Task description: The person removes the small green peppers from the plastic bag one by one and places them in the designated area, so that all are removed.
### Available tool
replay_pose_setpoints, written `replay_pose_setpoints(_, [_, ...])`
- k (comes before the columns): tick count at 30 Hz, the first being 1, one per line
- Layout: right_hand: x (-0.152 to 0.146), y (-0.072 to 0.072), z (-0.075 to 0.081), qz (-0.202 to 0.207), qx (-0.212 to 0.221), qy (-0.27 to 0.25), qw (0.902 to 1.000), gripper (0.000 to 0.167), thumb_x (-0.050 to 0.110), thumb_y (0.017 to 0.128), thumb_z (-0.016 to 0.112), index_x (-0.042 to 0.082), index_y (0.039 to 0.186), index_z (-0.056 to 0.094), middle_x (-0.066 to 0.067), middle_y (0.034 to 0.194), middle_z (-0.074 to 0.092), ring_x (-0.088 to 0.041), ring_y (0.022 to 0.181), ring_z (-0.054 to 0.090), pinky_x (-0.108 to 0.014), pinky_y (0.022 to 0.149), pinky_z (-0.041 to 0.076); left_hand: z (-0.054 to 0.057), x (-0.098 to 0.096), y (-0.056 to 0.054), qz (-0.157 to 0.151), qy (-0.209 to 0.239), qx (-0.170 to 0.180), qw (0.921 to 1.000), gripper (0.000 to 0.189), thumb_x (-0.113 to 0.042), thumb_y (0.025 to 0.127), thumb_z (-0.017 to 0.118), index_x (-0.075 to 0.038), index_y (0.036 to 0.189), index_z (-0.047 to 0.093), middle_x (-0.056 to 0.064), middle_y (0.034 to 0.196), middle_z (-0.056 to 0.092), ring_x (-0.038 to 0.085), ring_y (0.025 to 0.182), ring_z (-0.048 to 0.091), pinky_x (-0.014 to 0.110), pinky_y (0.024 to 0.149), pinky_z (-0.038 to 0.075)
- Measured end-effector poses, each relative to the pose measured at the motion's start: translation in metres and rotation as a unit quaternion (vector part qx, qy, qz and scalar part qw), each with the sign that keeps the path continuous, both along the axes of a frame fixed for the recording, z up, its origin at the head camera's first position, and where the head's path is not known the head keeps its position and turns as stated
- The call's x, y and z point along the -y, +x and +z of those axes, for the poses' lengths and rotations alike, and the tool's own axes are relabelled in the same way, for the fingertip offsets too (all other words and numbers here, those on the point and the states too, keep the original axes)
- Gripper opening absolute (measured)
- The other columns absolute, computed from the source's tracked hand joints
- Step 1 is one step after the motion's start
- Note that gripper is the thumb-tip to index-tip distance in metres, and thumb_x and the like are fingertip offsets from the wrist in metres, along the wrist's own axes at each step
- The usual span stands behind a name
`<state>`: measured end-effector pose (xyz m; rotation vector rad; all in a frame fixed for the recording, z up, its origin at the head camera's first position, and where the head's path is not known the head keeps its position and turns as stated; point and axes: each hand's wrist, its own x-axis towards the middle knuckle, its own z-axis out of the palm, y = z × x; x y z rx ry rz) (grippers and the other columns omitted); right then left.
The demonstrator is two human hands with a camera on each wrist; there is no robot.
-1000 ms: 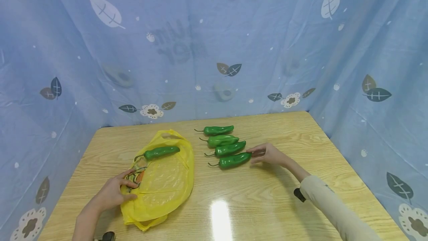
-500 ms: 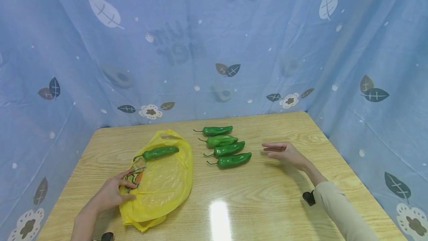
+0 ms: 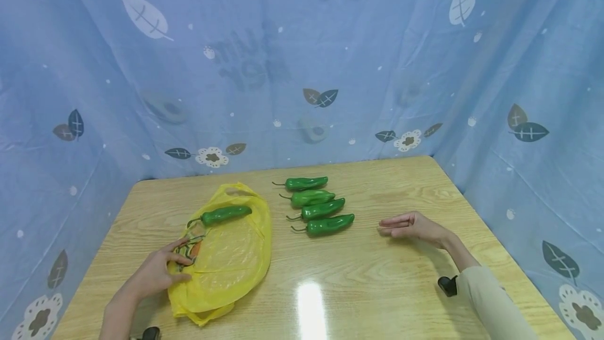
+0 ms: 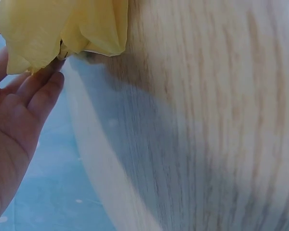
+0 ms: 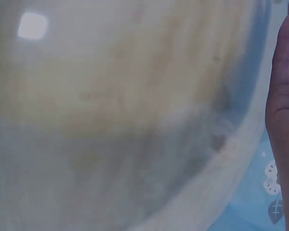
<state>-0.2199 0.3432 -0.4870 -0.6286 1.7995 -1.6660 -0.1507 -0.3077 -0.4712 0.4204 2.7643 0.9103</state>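
Observation:
My left hand [image 3: 153, 274] rests on the left edge of a yellow plastic bag [image 3: 236, 272], its fingers lying over a printed patch. Yellow plastic [image 4: 86, 24] overlaps those fingers in the left wrist view and hides part of them. One long green pepper [image 3: 226, 214] lies across the upper part of the bag, stem to the left. To the right of the bag, several more green peppers [image 3: 330, 224] lie in a column, stems also leftward. My right hand [image 3: 415, 227] is apart from them on the right, holding nothing, fingers extended and close together.
A wooden table [image 3: 377, 287] carries everything. Blue patterned cloth [image 3: 264, 67] stands up behind it and along both sides. A bright reflection shows on the wood near the front.
My right hand has drawn away from the tip of the nearest pepper, moving right and slightly toward me. The left hand, bag and peppers stay in place.

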Motion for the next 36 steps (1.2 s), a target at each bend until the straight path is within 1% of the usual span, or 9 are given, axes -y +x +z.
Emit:
replay_pose_setpoints(7, [0.003,0.023,-0.003,0.013,0.003,-0.013,0.9998,0.04,-0.007,0.096,0.049,-0.016,0.134,0.044,-0.02,0.134,0.052,-0.023,0.12,0.056,-0.036,0.096,0.048,0.0,0.0,0.0,0.0,0.002,-0.002,1.0,0.03,-0.027,0.074,0.082,-0.009,0.097,0.076,0.027,0.144,0.038,0.057,0.127,0.031,0.068,0.093,0.037])
replay_pose_setpoints(13, [0.016,0.043,0.0,0.047,0.014,-0.029,0.9984,0.038,-0.009,0.096,0.047,-0.015,0.133,0.046,-0.033,0.133,0.046,-0.028,0.121,0.054,-0.035,0.096,0.048,0.0,0.002,-0.002,-0.003,-0.005,-0.006,1.0,0.03,-0.027,0.074,0.082,-0.009,0.096,0.076,0.029,0.143,0.039,0.058,0.126,0.032,0.069,0.092,0.037])
replay_pose_setpoints(17, [0.029,0.058,0.002,0.062,0.022,-0.037,0.9972,0.037,-0.01,0.095,0.048,-0.014,0.132,0.049,-0.037,0.13,0.045,-0.031,0.12,0.054,-0.034,0.095,0.049,-0.003,0.003,-0.002,-0.003,-0.006,-0.01,0.9999,0.029,-0.027,0.073,0.083,-0.01,0.096,0.076,0.028,0.143,0.04,0.059,0.125,0.032,0.069,0.092,0.037])
replay_pose_setpoints(24, [0.054,0.09,0.011,0.042,0.021,-0.042,0.998,0.039,-0.009,0.093,0.053,-0.011,0.132,0.051,-0.036,0.133,0.044,-0.027,0.12,0.055,-0.032,0.095,0.049,-0.005,0.001,-0.002,-0.004,-0.001,-0.019,0.9998,0.029,-0.027,0.073,0.083,-0.01,0.096,0.076,0.028,0.143,0.04,0.058,0.125,0.033,0.069,0.091,0.038])
replay_pose_setpoints(27, [0.071,0.098,0.018,0.029,0.011,-0.059,0.9978,0.041,-0.009,0.094,0.051,-0.012,0.134,0.047,-0.034,0.137,0.041,-0.026,0.123,0.052,-0.036,0.096,0.048,-0.004,0.003,-0.001,0.0,0.003,-0.017,0.9999,0.03,-0.026,0.073,0.083,-0.01,0.096,0.076,0.027,0.144,0.039,0.058,0.126,0.031,0.069,0.092,0.037])
replay_pose_setpoints(28, [0.077,0.102,0.02,0.014,0.005,-0.059,0.9982,0.041,-0.008,0.094,0.052,-0.011,0.135,0.047,-0.033,0.137,0.041,-0.025,0.123,0.053,-0.037,0.096,0.048,-0.004,0.003,-0.001,-0.002,0.003,-0.014,0.9999,0.03,-0.026,0.073,0.083,-0.009,0.097,0.076,0.027,0.144,0.038,0.058,0.126,0.031,0.07,0.092,0.037])
replay_pose_setpoints(31, [0.101,0.103,0.027,-0.029,-0.02,-0.042,0.9985,0.042,-0.003,0.094,0.055,-0.007,0.135,0.049,-0.031,0.138,0.043,-0.027,0.122,0.054,-0.04,0.094,0.049,-0.003,0.002,-0.002,-0.004,-0.001,-0.013,0.9999,0.032,-0.027,0.073,0.083,-0.008,0.098,0.075,0.027,0.145,0.037,0.058,0.125,0.031,0.069,0.091,0.038])
replay_pose_setpoints(34, [0.129,0.091,0.033,-0.061,-0.04,-0.021,0.9971,0.043,0.001,0.092,0.061,-0.004,0.134,0.053,-0.027,0.136,0.048,-0.031,0.122,0.054,-0.037,0.093,0.051,-0.004,0.002,-0.004,-0.009,-0.011,-0.02,0.9997,0.034,-0.027,0.073,0.083,-0.006,0.099,0.075,0.028,0.144,0.036,0.059,0.123,0.032,0.07,0.089,0.038])
replay_pose_setpoints(36, [0.145,0.081,0.035,-0.066,-0.046,-0.017,0.9966,0.043,0.003,0.091,0.062,-0.003,0.133,0.054,-0.026,0.136,0.049,-0.034,0.122,0.053,-0.035,0.093,0.051,-0.005,0.001,-0.007,-0.015,-0.017,-0.023,0.9995,0.035,-0.028,0.073,0.083,-0.006,0.099,0.076,0.029,0.143,0.036,0.059,0.123,0.033,0.07,0.089,0.038])
